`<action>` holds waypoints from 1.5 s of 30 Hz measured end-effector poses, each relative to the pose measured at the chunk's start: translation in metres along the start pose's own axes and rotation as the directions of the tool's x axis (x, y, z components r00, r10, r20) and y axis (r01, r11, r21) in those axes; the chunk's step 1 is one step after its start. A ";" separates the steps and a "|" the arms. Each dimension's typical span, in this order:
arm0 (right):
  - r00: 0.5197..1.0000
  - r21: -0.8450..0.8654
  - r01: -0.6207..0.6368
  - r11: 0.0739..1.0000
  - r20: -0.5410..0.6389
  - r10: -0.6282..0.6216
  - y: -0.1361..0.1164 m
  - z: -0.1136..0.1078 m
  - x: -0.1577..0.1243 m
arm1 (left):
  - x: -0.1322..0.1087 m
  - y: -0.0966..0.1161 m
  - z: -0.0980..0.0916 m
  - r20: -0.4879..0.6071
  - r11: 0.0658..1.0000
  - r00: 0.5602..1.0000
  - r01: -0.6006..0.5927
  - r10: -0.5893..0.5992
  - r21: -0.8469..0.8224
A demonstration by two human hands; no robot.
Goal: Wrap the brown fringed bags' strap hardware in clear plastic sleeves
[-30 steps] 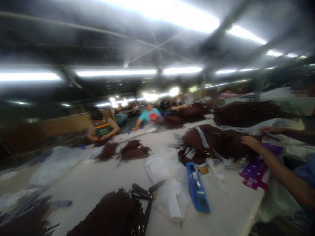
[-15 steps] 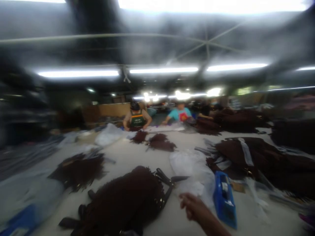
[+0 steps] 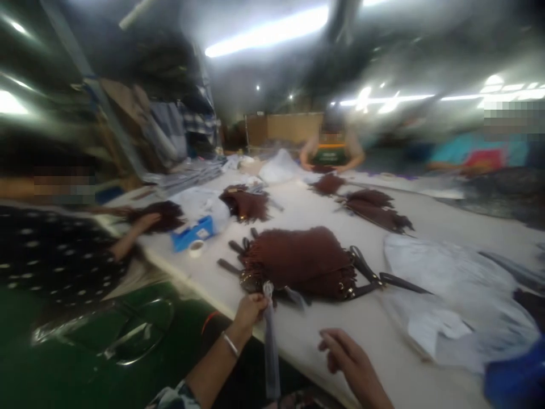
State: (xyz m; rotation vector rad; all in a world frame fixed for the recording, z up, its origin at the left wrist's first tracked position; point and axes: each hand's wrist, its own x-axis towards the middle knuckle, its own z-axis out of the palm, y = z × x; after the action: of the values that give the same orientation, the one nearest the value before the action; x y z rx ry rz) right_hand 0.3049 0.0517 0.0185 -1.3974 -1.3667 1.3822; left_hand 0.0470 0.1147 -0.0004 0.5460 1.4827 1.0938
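Observation:
A dark brown fringed bag [image 3: 300, 260] with black straps lies on the white table [image 3: 315, 213] in front of me. My left hand [image 3: 248, 311], a bangle on its wrist, is closed on a grey strap [image 3: 269, 339] that hangs from the bag's near left corner over the table edge. My right hand [image 3: 347, 358] hovers above the table's near edge, just right of the strap, fingers loosely curled with nothing visible in them.
Clear plastic bags [image 3: 451, 298] lie to the right. More fringed bags [image 3: 374, 207] lie farther back. A blue tape dispenser [image 3: 193, 233] and a tape roll [image 3: 196, 247] sit at left, near a person in dotted black clothing [image 3: 55, 250]. Other people work at the far end.
The view has swung left and down. The fringed bag now lies straight ahead, my left hand has come into view gripping its strap, and my right hand has drawn back near the table edge.

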 end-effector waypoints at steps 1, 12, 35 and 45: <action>0.999 -0.019 0.035 0.999 0.018 -0.035 -0.009 0.029 0.009 | 0.000 -0.003 0.001 -0.002 0.999 0.999 -0.041 0.041 0.009; 0.989 -0.247 0.079 0.966 -0.100 -0.106 -0.014 0.128 0.048 | -0.006 -0.006 -0.001 0.018 0.995 0.995 -0.095 0.095 -0.022; 0.818 -0.827 0.368 0.425 0.070 -0.571 0.012 0.157 0.057 | -0.004 -0.025 -0.007 -0.127 0.983 0.988 -0.108 0.089 -0.146; 0.883 -0.444 0.432 0.785 0.028 -0.469 0.006 0.129 0.061 | -0.029 -0.013 -0.003 0.042 0.749 0.875 -0.437 0.483 0.497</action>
State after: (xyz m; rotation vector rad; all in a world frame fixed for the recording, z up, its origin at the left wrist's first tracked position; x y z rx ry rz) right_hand 0.1715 0.0877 -0.0192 -1.2564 -1.8873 0.7128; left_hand 0.0542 0.0842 0.0028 1.3012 1.7704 1.1137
